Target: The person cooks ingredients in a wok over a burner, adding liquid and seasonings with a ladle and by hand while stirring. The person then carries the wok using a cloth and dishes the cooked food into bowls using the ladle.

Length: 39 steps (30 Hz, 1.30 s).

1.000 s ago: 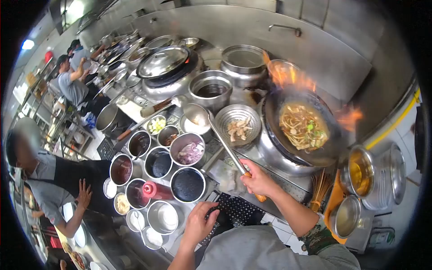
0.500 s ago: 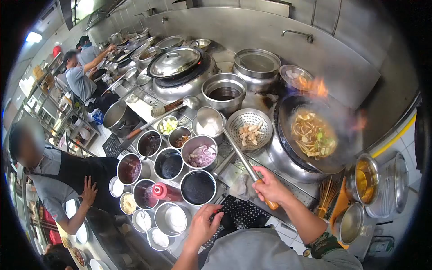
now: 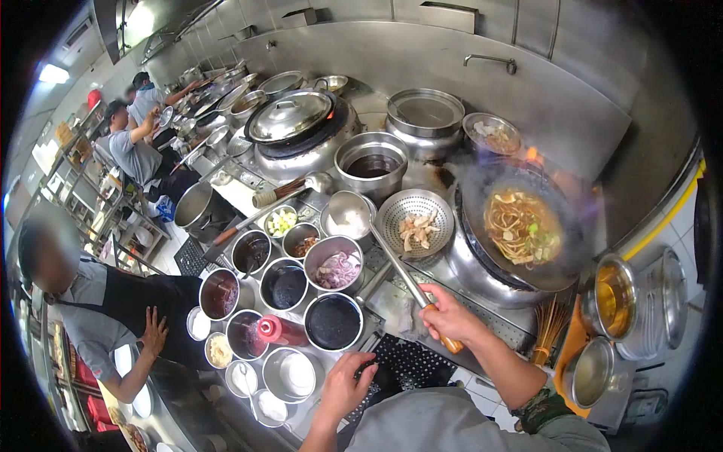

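Your right hand (image 3: 450,318) is clamped around the wooden handle of a long ladle (image 3: 403,271), which slants up and left to its bowl at a steel pot. The shaft passes close by the left rim of the perforated strainer (image 3: 392,227) holding pale pieces. Your left hand (image 3: 346,386) grasps nothing visible, thumb and fingers apart, just beside the rim of the pot of dark liquid (image 3: 333,322). Between your hands, a black dotted surface (image 3: 403,369) leaves an open gap. Rightward, the wok (image 3: 553,279) of noodles (image 3: 516,230) steams on its burner, well apart from your left hand. Containers crowd the left; a bristle brush (image 3: 551,331) stands right of your right forearm.
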{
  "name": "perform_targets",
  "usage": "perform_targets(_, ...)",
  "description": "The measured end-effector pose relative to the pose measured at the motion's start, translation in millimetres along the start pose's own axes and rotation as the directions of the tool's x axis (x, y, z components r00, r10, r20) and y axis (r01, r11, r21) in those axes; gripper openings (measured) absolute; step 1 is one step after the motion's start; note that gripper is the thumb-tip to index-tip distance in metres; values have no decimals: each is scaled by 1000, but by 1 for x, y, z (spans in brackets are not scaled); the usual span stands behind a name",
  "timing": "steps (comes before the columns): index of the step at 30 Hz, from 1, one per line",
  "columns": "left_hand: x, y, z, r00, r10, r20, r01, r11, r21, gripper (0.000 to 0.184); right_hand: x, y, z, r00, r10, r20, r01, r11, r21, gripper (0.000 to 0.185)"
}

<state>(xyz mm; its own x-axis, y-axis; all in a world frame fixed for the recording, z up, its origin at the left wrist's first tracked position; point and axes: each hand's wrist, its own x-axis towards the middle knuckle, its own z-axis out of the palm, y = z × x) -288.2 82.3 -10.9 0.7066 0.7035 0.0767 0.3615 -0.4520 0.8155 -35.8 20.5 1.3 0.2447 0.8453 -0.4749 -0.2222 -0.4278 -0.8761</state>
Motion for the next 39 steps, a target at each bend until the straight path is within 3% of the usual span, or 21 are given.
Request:
perform_targets(4, -4, -7, 2, 999, -35, 3, 35, 999, -25, 19, 7, 6, 1, 1000, -4, 12, 3, 999, 52, 54)
perform_targets(6, -4, -8, 0, 999, 31, -8, -31, 999, 21, 20, 2, 0, -2, 1000, 14, 19, -16, 989, 145, 53)
perform_targets(10, -5, -7, -1, 1000, -5, 10, 5, 1000, 0, 17, 8, -1, 3, 999, 50, 10, -51, 995, 81, 50)
perform_targets(13, -5, -7, -2, 1000, -19, 7, 20, 1000, -17, 17, 7, 1, -3, 998, 27, 58, -36, 985, 166, 55)
perform_targets(17, -5, -13, -1, 1000, 25, 1, -25, 1000, 2, 17, 11, 0, 3, 998, 58, 35, -62, 990, 127, 54)
perform_targets(19, -6, -13, -2, 1000, 23, 10, -23, 1000, 5, 16, 11, 4, -7, 993, 21, 112, -56, 949, 312, 53)
perform_targets(20, -5, -13, -2, 1000, 11, 5, -11, 1000, -1, 16, 7, 3, -10, 994, 19, 108, -52, 949, 312, 53)
perform_targets(22, -4, -12, -1, 1000, 8, 3, -8, 1000, -10, 17, -7, -1, -14, 987, 3, 161, -98, 804, 587, 49)
perform_targets(23, -3, -12, -1, 1000, 22, -3, -22, 1000, 5, 17, -13, 0, -19, 988, -2, 154, -90, 804, 588, 49)
perform_targets(25, 2, -9, -1, 999, 52, 0, -52, 999, 18, 17, -27, 7, -34, 939, -149, 310, -200, 497, 844, 41)
perform_targets(29, 19, 7, 8, 993, 83, 83, -83, 997, -3, 18, -78, 17, -60, 917, -300, 264, -182, 275, 944, 38)
perform_targets(31, 32, 17, 20, 983, 116, 140, -115, 993, -21, 19, -107, 24, -78, 930, -321, 182, -109, 232, 967, 37)
perform_targets(33, 53, 34, 36, 965, 167, 204, -149, 984, -101, 20, -137, 30, -93, 956, -291, 31, 41, 237, 971, 36)
perform_targets(34, 67, 46, 45, 937, 283, 206, -265, 958, -112, 22, -152, 25, -100, 968, -241, -72, 156, 347, 925, 38)
perform_targets(35, 82, 58, 57, 897, 393, 202, -374, 919, -124, 24, -161, 24, -108, 966, -236, -104, 181, 334, 925, 38)
perform_targets(37, 113, 83, 95, 825, 546, 146, -530, 837, -135, 28, -175, 23, -121, 910, -93, -403, 323, 769, 552, 43)
perform_targets(38, 128, 99, 114, 789, 603, 120, -595, 798, -96, 30, -178, 22, -129, 888, -69, -454, 285, 859, 426, 52)
perform_targets(39, 141, 115, 134, 749, 656, 95, -654, 754, -55, 32, -181, 25, -137, 881, -59, -470, 290, 852, 435, 52)
